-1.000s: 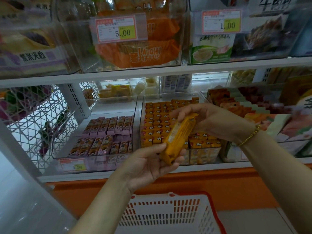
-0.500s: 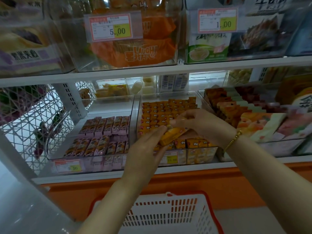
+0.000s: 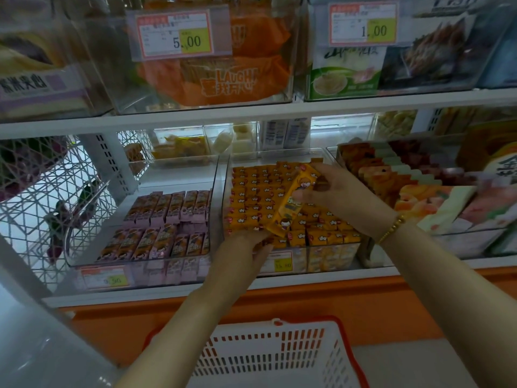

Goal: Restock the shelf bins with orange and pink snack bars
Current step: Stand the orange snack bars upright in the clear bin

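the right hand point(image 3: 333, 189) grasps one orange snack bar point(image 3: 291, 203) near its upper half, thumb on the near face and fingers curled round the far side, so the bar slants from upper right to lower left above the clear orange bin point(image 3: 223, 191) in the middle of the lower shelf. the bar's top end pokes out past the fingers toward the back of the bin, and its bottom end points down at the front rows. the left hand point(image 3: 240, 253) reaches in from below at the bin's front edge, its fingertips point(image 3: 264, 243) right at the lower end of the slanted bar and against the front row of packed bars; whether it pinches the bar or only touches it cannot be told. the bin under both hands is packed with rows of orange bars point(image 3: 251, 197) standing on end, and a yellow price tag point(image 3: 282, 264) sits on its front wall, just right of the left hand. just beside it on the left, a second clear bin, the pink bin point(image 3: 140, 264), holds two rows of pink bars point(image 3: 167, 208), well apart from either hand. a gold bead bracelet point(image 3: 391, 228) circles the right wrist. below the shelf, between the forearms, stands a white basket point(image 3: 347, 345) with a red rim.
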`<act>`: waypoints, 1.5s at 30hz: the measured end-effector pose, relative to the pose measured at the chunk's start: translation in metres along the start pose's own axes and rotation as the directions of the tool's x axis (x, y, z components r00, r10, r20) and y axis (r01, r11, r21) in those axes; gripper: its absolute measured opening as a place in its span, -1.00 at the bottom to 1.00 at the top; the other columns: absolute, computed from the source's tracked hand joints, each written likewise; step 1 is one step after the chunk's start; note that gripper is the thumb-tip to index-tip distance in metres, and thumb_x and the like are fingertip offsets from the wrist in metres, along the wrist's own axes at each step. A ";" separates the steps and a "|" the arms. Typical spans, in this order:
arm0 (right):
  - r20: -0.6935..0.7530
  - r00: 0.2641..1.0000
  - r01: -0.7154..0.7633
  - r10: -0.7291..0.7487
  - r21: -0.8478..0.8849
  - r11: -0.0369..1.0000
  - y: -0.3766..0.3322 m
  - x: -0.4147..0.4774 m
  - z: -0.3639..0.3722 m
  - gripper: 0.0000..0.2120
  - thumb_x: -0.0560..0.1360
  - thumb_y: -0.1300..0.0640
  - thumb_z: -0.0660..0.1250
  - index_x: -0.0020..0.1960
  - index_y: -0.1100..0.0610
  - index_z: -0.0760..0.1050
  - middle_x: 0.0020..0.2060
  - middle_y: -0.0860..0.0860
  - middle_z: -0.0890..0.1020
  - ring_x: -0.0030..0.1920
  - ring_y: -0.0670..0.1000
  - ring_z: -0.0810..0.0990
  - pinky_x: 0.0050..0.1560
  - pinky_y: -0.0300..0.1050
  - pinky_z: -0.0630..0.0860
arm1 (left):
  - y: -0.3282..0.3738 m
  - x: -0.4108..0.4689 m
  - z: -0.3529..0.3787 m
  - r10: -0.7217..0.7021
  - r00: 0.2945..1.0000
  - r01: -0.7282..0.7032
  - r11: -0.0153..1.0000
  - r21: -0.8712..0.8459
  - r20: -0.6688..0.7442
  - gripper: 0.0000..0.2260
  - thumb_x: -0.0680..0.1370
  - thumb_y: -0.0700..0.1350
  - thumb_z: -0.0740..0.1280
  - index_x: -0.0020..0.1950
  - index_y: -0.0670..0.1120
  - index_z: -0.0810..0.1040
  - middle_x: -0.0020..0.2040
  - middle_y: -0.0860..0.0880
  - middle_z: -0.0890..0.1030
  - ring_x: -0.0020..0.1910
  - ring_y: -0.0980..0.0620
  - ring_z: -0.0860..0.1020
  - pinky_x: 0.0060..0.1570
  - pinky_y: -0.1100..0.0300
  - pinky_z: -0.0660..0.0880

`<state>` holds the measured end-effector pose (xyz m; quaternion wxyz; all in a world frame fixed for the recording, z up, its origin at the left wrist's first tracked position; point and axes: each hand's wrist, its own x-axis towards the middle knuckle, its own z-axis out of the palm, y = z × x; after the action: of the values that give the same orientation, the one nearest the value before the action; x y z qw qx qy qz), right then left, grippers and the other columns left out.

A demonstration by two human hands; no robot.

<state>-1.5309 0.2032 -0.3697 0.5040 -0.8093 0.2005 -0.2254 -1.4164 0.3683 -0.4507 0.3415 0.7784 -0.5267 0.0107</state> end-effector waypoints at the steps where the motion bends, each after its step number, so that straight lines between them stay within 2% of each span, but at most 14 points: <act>1: 0.004 1.000 0.002 -0.002 0.017 1.000 0.001 0.000 0.001 -0.65 0.43 0.18 0.45 0.20 0.07 0.52 0.01 -0.03 0.67 0.02 -0.08 0.64 0.13 -0.09 0.56 | -0.001 0.002 -0.002 -0.017 1.000 0.018 1.000 -0.021 0.022 -0.80 0.58 -0.09 0.30 0.17 -0.02 0.61 0.04 0.05 0.62 -0.03 0.15 0.50 -0.08 0.33 0.38; 6: -0.023 1.000 0.011 -0.009 0.077 0.997 0.010 0.002 0.010 -0.66 0.43 0.26 0.43 0.18 0.15 0.50 0.02 0.07 0.65 0.04 0.03 0.64 0.10 -0.05 0.58 | -0.003 0.008 0.004 -0.038 0.999 0.037 0.998 -0.055 -0.014 -0.85 0.54 -0.09 0.35 0.07 -0.05 0.65 -0.03 -0.02 0.63 -0.05 0.05 0.54 -0.11 0.20 0.44; 9: -0.056 0.998 0.021 -0.015 0.097 0.995 0.016 0.003 0.015 -0.67 0.44 0.26 0.43 0.17 0.14 0.46 0.03 0.09 0.63 0.04 0.05 0.63 0.09 -0.02 0.57 | -0.002 0.008 0.008 -0.025 0.997 0.025 1.000 0.001 -0.079 -0.87 0.54 -0.11 0.36 0.03 0.01 0.67 -0.07 -0.01 0.65 -0.09 0.04 0.55 -0.16 0.19 0.45; 13: -0.062 0.998 0.036 -0.033 0.050 0.998 0.019 0.002 0.015 -0.67 0.47 0.27 0.39 0.19 0.10 0.42 -0.04 -0.01 0.62 -0.08 -0.11 0.62 -0.03 -0.27 0.59 | -0.004 0.007 0.003 -0.006 0.986 0.020 0.996 0.087 -0.165 -0.88 0.54 -0.14 0.35 0.01 -0.06 0.68 -0.09 -0.05 0.65 -0.09 -0.02 0.55 -0.18 0.26 0.32; 16: -0.040 0.999 0.035 -0.034 0.024 0.999 0.022 0.000 0.014 -0.64 0.47 0.27 0.39 0.21 0.08 0.40 -0.03 -0.03 0.62 -0.09 -0.16 0.61 -0.17 -0.42 0.54 | -0.003 0.005 0.001 -0.019 0.986 0.039 0.992 0.118 -0.165 -0.85 0.55 -0.11 0.34 0.04 -0.07 0.67 -0.04 -0.04 0.66 -0.06 0.00 0.57 -0.17 0.30 0.30; 18: -0.035 0.999 0.027 -0.028 -0.029 0.999 0.024 -0.002 0.012 -0.62 0.47 0.24 0.40 0.22 0.04 0.39 0.00 -0.04 0.61 -0.03 -0.11 0.62 -0.11 -0.32 0.57 | -0.001 0.005 0.001 -0.034 0.986 0.055 0.990 0.129 -0.165 -0.83 0.55 -0.09 0.33 0.07 -0.07 0.66 -0.02 -0.03 0.66 -0.05 0.02 0.57 -0.17 0.30 0.31; 21: 0.016 0.998 0.065 -0.063 -0.275 0.959 0.022 -0.006 0.013 -0.53 0.46 0.16 0.42 0.31 -0.01 0.36 0.02 -0.08 0.59 0.01 -0.09 0.58 -0.01 -0.14 0.58 | -0.002 0.007 0.000 -0.056 0.983 0.076 0.991 0.109 -0.175 -0.84 0.56 -0.10 0.32 0.05 -0.07 0.67 -0.05 -0.03 0.66 -0.10 0.04 0.57 -0.19 0.29 0.33; 26: 0.116 0.980 0.195 -0.160 -0.434 0.880 0.013 -0.012 0.027 -0.57 0.44 0.15 0.44 0.25 -0.02 0.41 0.07 -0.07 0.59 0.05 -0.07 0.58 0.06 -0.08 0.58 | -0.003 0.007 -0.002 -0.072 0.981 0.089 0.992 0.089 -0.178 -0.85 0.56 -0.13 0.32 0.03 -0.07 0.68 -0.07 -0.03 0.67 -0.14 0.06 0.55 -0.22 0.29 0.34; 30: 0.081 0.988 0.145 -0.128 -0.258 0.955 0.012 -0.011 0.021 -0.68 0.42 0.23 0.45 0.00 -0.10 0.41 -0.06 -0.06 0.62 -0.02 -0.07 0.62 0.02 -0.02 0.60 | 0.000 0.004 -0.002 -0.083 0.983 0.094 0.994 0.063 -0.164 -0.85 0.56 -0.13 0.32 0.03 -0.09 0.68 -0.08 -0.05 0.67 -0.15 0.03 0.56 -0.21 0.24 0.42; 35: -0.011 0.999 0.031 -0.032 -0.028 0.999 0.026 -0.010 0.020 -0.73 0.45 0.28 0.41 0.02 0.02 0.41 -0.02 0.05 0.62 -0.01 -0.03 0.63 0.05 -0.04 0.60 | 0.000 0.005 -0.003 -0.100 0.982 0.113 0.991 0.067 -0.161 -0.84 0.57 -0.12 0.31 0.03 -0.08 0.67 -0.07 -0.02 0.65 -0.18 0.15 0.46 -0.21 0.29 0.32; 39: -0.095 0.991 -0.082 0.098 0.160 0.984 0.037 -0.010 0.018 -0.78 0.47 0.28 0.39 0.07 0.17 0.44 -0.05 0.03 0.62 -0.02 -0.03 0.63 -0.05 -0.22 0.58 | 0.000 0.006 -0.004 -0.112 0.978 0.121 0.992 0.042 -0.177 -0.85 0.56 -0.14 0.31 0.02 -0.09 0.67 -0.07 -0.03 0.65 -0.17 0.15 0.47 -0.16 0.28 0.37; 42: -0.044 0.975 -0.179 0.216 0.413 0.893 0.045 -0.008 0.019 -0.78 0.46 0.33 0.37 0.06 0.16 0.45 0.01 0.08 0.63 0.05 0.05 0.63 -0.10 -0.25 0.61 | 0.000 0.006 -0.005 -0.109 0.977 0.122 0.991 0.060 -0.181 -0.85 0.56 -0.13 0.31 0.04 -0.08 0.67 -0.07 -0.02 0.65 -0.16 0.14 0.49 -0.15 0.29 0.37; 43: -0.045 0.974 -0.185 0.222 0.407 0.894 0.045 -0.008 0.019 -0.78 0.46 0.33 0.38 0.06 0.16 0.45 0.03 0.10 0.62 0.07 0.07 0.63 -0.07 -0.24 0.61 | -0.001 0.006 -0.005 -0.109 0.977 0.122 0.990 0.067 -0.182 -0.84 0.56 -0.12 0.31 0.04 -0.08 0.67 -0.07 -0.02 0.66 -0.16 0.13 0.51 -0.15 0.29 0.37; 45: -0.083 0.986 -0.129 0.148 0.197 0.972 0.043 -0.008 0.017 -0.78 0.44 0.29 0.41 0.05 0.19 0.46 0.00 0.10 0.63 0.03 0.04 0.63 -0.04 -0.20 0.60 | 0.000 0.006 -0.004 -0.108 0.979 0.123 0.989 0.083 -0.173 -0.84 0.57 -0.11 0.31 0.03 -0.07 0.67 -0.06 -0.03 0.65 -0.15 0.09 0.53 -0.18 0.28 0.36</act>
<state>-1.5318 0.2019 -0.4164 0.5834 -0.7293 0.2582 -0.2472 -1.4122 0.3654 -0.4450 0.3479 0.8191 -0.4489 0.0810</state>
